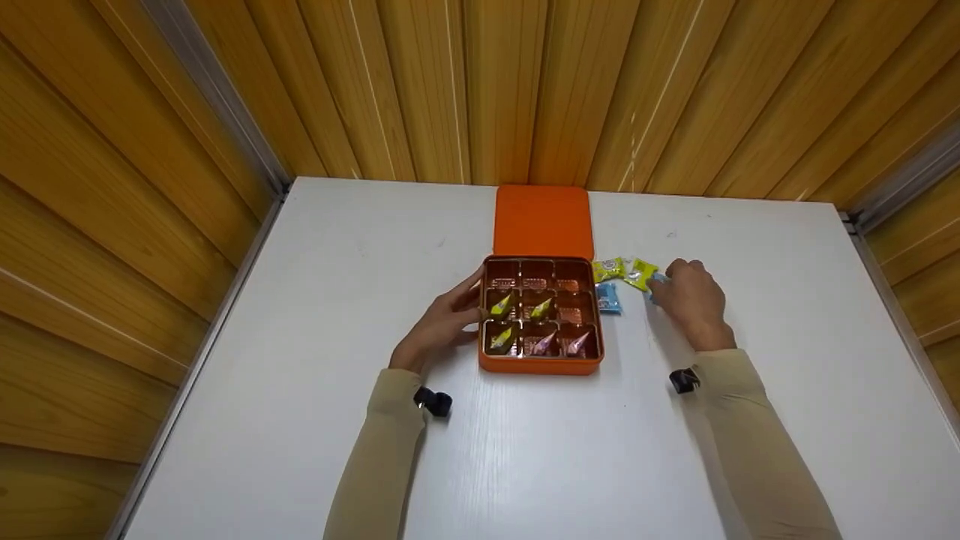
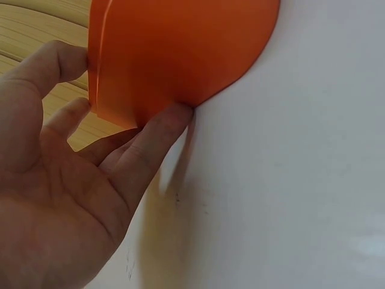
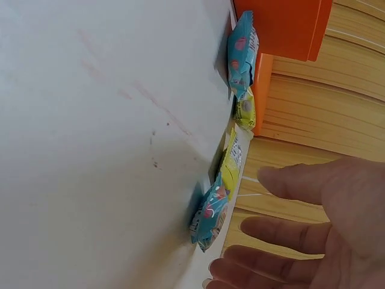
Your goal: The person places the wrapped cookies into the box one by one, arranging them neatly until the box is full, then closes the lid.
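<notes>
Our left hand (image 1: 441,324), fingers loosely extended, touches the box (image 1: 540,366) beside it, likely steadying it — our right hand (image 1: 694,306), spread and ungripping, hovers near a blue packet (image 3: 210,218).

Orange box (image 1: 540,366), yellow packets (image 3: 230,165), pink-spotted blue packet (image 3: 210,215), white table (image 3: 72,150)

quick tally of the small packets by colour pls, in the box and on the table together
Small glossy yellow wrapped packets: 5
Small glossy pink wrapped packets: 2
Small glossy blue wrapped packets: 2
Total: 9
</notes>
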A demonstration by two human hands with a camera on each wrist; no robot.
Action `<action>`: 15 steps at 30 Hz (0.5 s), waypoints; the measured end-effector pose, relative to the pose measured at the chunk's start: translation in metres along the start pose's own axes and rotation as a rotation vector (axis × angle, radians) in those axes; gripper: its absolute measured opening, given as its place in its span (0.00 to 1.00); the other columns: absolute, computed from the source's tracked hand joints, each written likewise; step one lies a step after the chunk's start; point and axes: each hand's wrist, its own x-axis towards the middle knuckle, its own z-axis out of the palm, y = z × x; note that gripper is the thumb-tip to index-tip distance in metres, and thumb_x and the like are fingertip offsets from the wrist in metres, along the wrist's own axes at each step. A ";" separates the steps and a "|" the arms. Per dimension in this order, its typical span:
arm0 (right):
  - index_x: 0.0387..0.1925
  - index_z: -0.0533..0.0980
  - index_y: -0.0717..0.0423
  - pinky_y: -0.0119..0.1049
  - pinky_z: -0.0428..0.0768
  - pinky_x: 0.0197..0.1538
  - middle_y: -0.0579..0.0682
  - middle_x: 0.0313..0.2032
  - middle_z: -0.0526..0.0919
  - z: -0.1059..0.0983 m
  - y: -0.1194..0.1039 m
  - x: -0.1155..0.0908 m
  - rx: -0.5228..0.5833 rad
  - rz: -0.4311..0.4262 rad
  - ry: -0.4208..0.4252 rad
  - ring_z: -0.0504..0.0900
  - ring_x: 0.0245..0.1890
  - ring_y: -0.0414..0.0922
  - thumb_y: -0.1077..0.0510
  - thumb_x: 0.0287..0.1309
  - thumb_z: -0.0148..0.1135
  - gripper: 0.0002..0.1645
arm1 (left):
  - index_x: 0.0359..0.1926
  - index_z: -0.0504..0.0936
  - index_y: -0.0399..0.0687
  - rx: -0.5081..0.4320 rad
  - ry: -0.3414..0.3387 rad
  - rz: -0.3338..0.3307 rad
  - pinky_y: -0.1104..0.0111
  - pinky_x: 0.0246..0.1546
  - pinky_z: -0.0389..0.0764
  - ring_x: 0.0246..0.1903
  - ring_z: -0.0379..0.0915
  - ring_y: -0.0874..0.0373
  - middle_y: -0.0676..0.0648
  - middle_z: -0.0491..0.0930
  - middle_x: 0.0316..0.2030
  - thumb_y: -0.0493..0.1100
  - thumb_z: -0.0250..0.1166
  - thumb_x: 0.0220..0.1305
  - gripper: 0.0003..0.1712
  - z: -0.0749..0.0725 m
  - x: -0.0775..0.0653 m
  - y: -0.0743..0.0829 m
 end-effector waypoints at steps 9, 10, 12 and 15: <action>0.48 0.76 0.82 0.56 0.80 0.39 0.70 0.40 0.75 0.007 0.008 0.000 -0.005 -0.006 -0.032 0.77 0.37 0.61 0.61 0.64 0.70 0.24 | 0.84 0.56 0.75 0.022 -0.003 0.012 0.47 0.61 0.81 0.71 0.70 0.45 0.44 0.63 0.79 0.40 0.65 0.76 0.46 0.001 -0.002 0.001; 0.49 0.76 0.82 0.57 0.80 0.40 0.71 0.40 0.75 0.007 0.008 0.000 -0.001 -0.010 -0.035 0.77 0.38 0.61 0.62 0.64 0.70 0.24 | 0.84 0.56 0.75 0.018 -0.001 0.010 0.47 0.60 0.81 0.70 0.71 0.45 0.45 0.63 0.78 0.40 0.65 0.76 0.46 0.000 -0.002 0.001; 0.50 0.75 0.83 0.57 0.80 0.40 0.71 0.41 0.75 0.006 0.009 -0.001 0.002 -0.019 -0.040 0.77 0.38 0.61 0.64 0.64 0.68 0.23 | 0.84 0.56 0.75 0.008 0.000 0.007 0.47 0.59 0.82 0.69 0.71 0.46 0.45 0.64 0.78 0.39 0.64 0.76 0.46 0.000 -0.001 0.002; 0.50 0.75 0.83 0.55 0.80 0.38 0.71 0.41 0.75 0.006 0.011 -0.003 -0.006 -0.031 -0.042 0.77 0.36 0.60 0.66 0.63 0.66 0.22 | 0.84 0.56 0.75 -0.004 -0.001 -0.002 0.48 0.58 0.83 0.68 0.73 0.47 0.45 0.66 0.77 0.39 0.64 0.76 0.45 0.000 0.000 0.002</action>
